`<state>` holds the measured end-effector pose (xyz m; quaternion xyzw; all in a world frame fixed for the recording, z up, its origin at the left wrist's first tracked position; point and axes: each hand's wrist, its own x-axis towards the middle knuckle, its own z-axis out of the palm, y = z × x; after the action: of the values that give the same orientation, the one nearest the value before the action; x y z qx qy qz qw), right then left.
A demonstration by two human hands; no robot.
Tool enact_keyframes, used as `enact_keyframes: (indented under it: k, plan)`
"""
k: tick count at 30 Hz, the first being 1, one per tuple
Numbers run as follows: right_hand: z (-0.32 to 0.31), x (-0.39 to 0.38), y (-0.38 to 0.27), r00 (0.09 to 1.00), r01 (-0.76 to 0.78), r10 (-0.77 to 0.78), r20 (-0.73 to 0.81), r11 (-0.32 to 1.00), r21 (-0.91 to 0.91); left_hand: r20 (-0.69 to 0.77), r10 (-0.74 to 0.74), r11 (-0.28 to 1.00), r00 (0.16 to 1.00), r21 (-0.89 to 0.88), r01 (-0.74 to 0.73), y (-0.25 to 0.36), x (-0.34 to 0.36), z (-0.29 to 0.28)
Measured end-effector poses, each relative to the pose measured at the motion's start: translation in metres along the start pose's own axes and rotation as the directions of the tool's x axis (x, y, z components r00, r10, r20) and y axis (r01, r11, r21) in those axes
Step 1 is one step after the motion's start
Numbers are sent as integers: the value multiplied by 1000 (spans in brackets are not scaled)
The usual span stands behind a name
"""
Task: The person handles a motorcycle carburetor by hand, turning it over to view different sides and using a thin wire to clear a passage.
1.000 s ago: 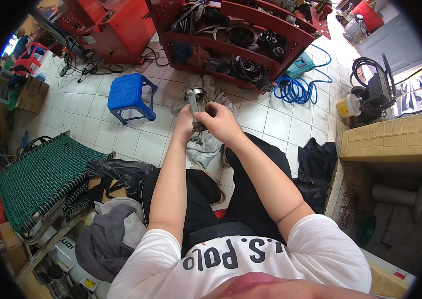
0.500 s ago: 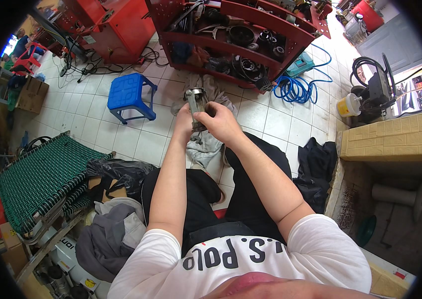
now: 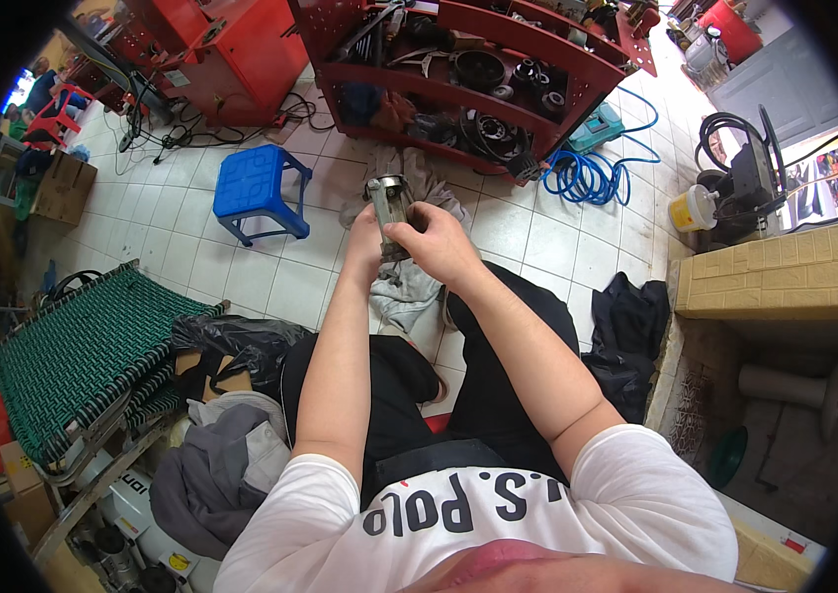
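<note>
Between my two hands is a grey metal machine part (image 3: 395, 205), long and frame-like, with a shiny round piece at its far end. My left hand (image 3: 363, 240) is closed around its left side. On the right side my right hand (image 3: 431, 240) grips it, the thumb lying across the near part. My fingertips are mostly hidden behind the part. Below it, a crumpled grey-beige cloth (image 3: 407, 295) lies on the tiled floor between my feet, and more of this cloth shows beyond the part.
Ahead stands a red tool cart (image 3: 419, 87) loaded with metal parts. A blue plastic stool (image 3: 259, 188) is at left, near a green woven folding bed (image 3: 92, 361). Coiled blue hose (image 3: 587, 178) lies right of the cart. A tiled basin wall (image 3: 780, 272) borders the right side.
</note>
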<state>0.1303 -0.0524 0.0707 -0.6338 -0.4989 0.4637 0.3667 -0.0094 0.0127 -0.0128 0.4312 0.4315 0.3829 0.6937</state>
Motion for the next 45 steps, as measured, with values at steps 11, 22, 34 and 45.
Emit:
enact_keyframes:
  k: [11, 22, 34, 45]
  plan:
    - [3, 1, 3, 998, 32, -29, -52, 998, 55, 7, -18, 999, 1000, -51, 18, -4, 3, -5]
    - [4, 0, 1, 999, 24, -22, -41, 998, 63, 25, -92, 981, 995, -167, 95, -12, 12, -12]
    - [-2, 0, 5, 997, -66, 47, 55, 905, 420, 225, -187, 808, 956, -519, 280, -15, 27, -27]
    - [1, 2, 7, 981, -116, 19, 195, 860, 497, 84, -229, 854, 970, -460, 242, 16, 2, -8]
